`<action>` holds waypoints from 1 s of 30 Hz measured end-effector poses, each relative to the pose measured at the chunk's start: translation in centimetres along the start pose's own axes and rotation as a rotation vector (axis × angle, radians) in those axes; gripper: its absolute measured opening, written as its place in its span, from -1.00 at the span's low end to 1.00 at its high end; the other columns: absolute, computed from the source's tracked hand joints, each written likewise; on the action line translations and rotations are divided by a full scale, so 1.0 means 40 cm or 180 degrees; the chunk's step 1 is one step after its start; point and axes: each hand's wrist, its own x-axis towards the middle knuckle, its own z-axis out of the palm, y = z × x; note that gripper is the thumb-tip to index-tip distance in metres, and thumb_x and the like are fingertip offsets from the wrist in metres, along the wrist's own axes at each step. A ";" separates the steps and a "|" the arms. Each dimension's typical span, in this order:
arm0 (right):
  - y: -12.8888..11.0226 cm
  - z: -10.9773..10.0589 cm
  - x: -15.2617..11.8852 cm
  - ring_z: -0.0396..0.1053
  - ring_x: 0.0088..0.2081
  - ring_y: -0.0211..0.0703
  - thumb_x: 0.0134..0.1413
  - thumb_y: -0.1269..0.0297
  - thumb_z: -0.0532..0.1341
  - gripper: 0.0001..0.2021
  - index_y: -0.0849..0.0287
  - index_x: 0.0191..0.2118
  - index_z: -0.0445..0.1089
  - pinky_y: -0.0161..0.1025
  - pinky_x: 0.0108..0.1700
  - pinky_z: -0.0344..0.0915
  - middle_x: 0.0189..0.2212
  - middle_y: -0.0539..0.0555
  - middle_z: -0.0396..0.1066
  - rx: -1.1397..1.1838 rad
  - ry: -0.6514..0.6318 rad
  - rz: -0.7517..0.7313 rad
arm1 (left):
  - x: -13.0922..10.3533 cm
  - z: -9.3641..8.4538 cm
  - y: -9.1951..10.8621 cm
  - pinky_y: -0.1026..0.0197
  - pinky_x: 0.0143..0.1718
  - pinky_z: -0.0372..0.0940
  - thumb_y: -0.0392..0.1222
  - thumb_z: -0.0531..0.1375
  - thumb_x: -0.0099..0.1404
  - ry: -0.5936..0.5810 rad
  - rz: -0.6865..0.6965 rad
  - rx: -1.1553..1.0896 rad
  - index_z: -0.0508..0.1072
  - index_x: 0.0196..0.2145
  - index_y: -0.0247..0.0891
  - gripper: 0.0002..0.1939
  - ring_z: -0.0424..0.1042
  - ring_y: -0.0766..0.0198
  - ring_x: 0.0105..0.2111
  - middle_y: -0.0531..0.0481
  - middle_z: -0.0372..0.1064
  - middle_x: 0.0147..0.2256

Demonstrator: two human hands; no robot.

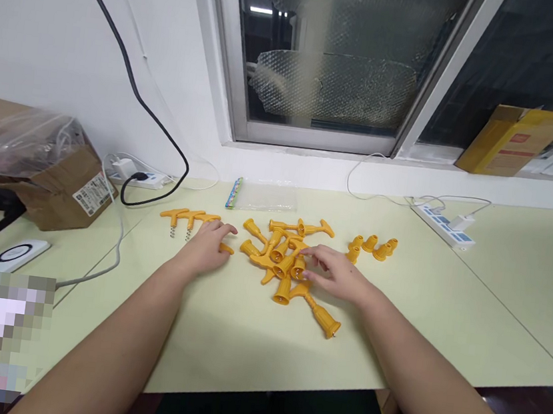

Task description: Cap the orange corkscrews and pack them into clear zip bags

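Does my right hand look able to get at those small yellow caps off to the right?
Probably yes: the right hand is close beside the yellow caps, and nothing visible stands between them on the table.

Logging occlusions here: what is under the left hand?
From under the left hand, a yellow tip sticks out to the right. The rest of that piece is covered, so its full shape and any metal coil cannot be seen.
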 end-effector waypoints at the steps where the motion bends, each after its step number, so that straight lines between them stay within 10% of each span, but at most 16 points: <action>1: -0.008 0.010 0.003 0.47 -0.17 -0.07 0.31 0.06 0.28 -0.56 0.02 0.23 0.41 -0.10 -0.05 0.39 -0.07 0.12 0.50 0.0043 -0.0094 -0.0054 | 0.002 0.004 -0.005 -0.11 0.19 0.29 -0.30 0.17 0.12 0.0006 -0.0024 -0.0031 0.46 0.13 -0.14 -0.42 0.32 -0.14 0.18 -0.17 0.37 0.03; 17: -0.033 0.025 0.013 0.35 -0.39 -0.20 0.13 0.05 0.40 -0.64 0.01 0.01 0.49 -0.25 -0.33 0.21 -0.34 -0.04 0.45 -0.0018 -0.0403 0.0487 | 0.034 0.057 -0.055 -0.20 0.41 0.07 -0.24 0.09 0.27 0.0238 -0.0243 0.0213 0.42 0.26 -0.28 -0.40 0.16 -0.12 0.39 -0.28 0.23 0.35; 30: 0.009 -0.017 0.000 0.24 -0.48 -0.21 0.22 0.15 0.28 -0.83 0.10 -0.16 0.48 -0.23 -0.38 0.22 -0.51 -0.06 0.29 0.0253 0.0854 0.0474 | 0.024 0.043 -0.039 -0.34 0.39 0.01 -0.18 0.08 0.29 0.0097 -0.0370 0.0231 0.31 0.34 -0.22 -0.34 0.10 -0.17 0.42 -0.30 0.16 0.39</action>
